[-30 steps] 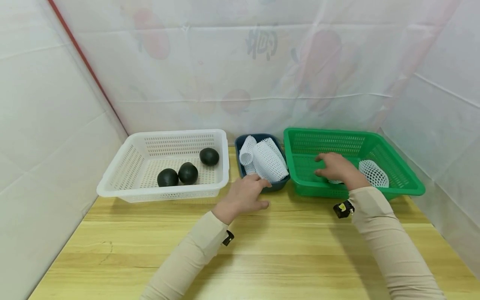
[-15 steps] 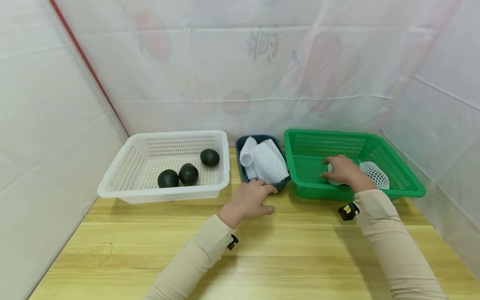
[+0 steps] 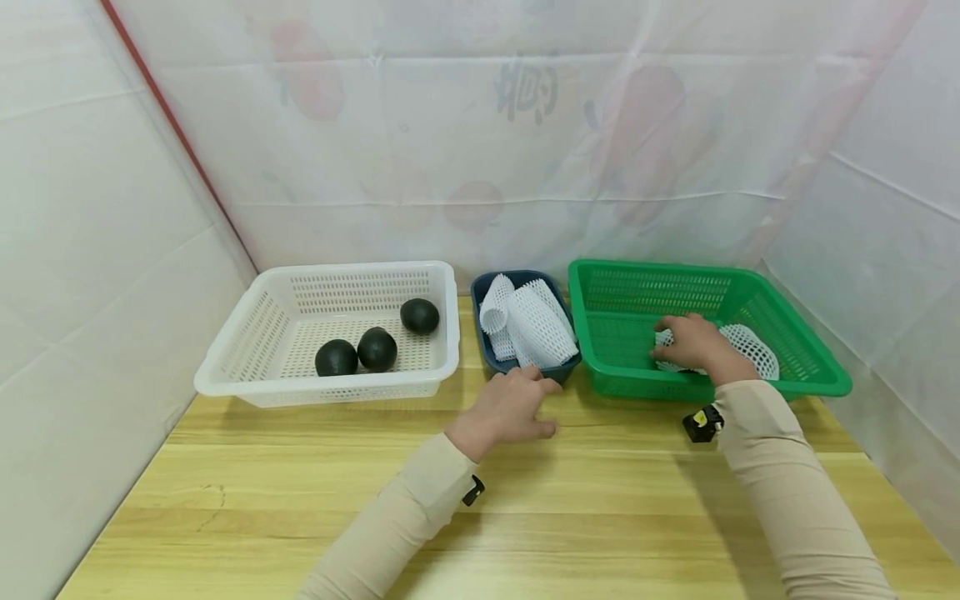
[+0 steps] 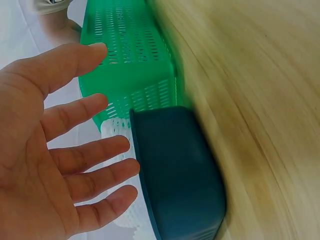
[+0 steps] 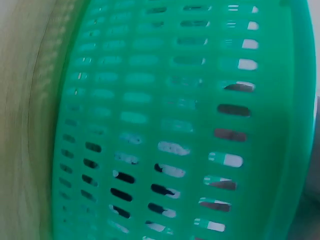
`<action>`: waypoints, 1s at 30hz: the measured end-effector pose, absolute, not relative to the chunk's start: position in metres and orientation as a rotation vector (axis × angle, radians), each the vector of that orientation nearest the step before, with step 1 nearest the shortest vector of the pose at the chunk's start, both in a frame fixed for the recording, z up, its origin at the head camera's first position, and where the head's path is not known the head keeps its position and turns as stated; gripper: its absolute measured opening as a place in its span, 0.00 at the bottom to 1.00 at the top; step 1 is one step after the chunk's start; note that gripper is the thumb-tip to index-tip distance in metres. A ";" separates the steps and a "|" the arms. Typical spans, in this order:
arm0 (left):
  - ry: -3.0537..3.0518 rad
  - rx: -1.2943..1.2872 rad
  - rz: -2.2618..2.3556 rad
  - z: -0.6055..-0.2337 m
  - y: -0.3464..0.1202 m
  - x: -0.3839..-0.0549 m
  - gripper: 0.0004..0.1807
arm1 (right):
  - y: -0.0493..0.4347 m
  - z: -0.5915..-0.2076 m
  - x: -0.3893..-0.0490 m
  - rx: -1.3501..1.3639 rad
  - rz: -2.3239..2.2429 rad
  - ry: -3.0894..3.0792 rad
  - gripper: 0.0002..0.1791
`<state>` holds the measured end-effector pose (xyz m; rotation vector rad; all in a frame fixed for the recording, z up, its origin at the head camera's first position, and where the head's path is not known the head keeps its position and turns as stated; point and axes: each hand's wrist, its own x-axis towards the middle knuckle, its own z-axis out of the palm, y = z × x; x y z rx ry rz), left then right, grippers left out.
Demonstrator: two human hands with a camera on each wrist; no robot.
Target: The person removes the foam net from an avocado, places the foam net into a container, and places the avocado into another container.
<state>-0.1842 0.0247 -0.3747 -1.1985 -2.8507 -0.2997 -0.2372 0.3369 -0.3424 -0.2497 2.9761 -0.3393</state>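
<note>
My left hand [image 3: 513, 407] hovers at the front of a small dark blue bin [image 3: 491, 354] of white foam net sleeves [image 3: 538, 325]. Its fingers are spread and hold nothing, as the left wrist view shows. My right hand [image 3: 693, 343] reaches into the green basket [image 3: 611, 371], thumb and fingers about a white net-covered piece [image 3: 664, 364]. Whether they grip it is not clear; the basket wall blocks the right wrist view. To the right lies another net-covered piece [image 3: 752, 352], with something dark showing through the mesh slots low in the right wrist view.
A white basket [image 3: 326, 383] at the left holds dark avocados, one [image 3: 419, 317] near its right wall and two [image 3: 336, 358] near the front. The wooden table [image 3: 570, 525] runs in front of all three containers. White sheeting [image 3: 375, 167] hangs behind and at both sides.
My right hand has shifted to the right over the net-covered piece, showing more of it. My left hand has drifted right and slightly toward me, fingers still spread.
</note>
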 end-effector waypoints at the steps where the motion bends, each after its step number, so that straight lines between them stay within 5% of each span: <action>1: -2.851 -1.200 -0.296 -0.375 0.025 -0.184 0.26 | 0.338 -0.343 -0.237 -0.246 -0.339 2.974 0.29; 30: -2.941 -1.232 -0.321 -0.389 0.040 -0.189 0.25 | 0.353 -0.360 -0.245 -0.163 -0.397 2.868 0.36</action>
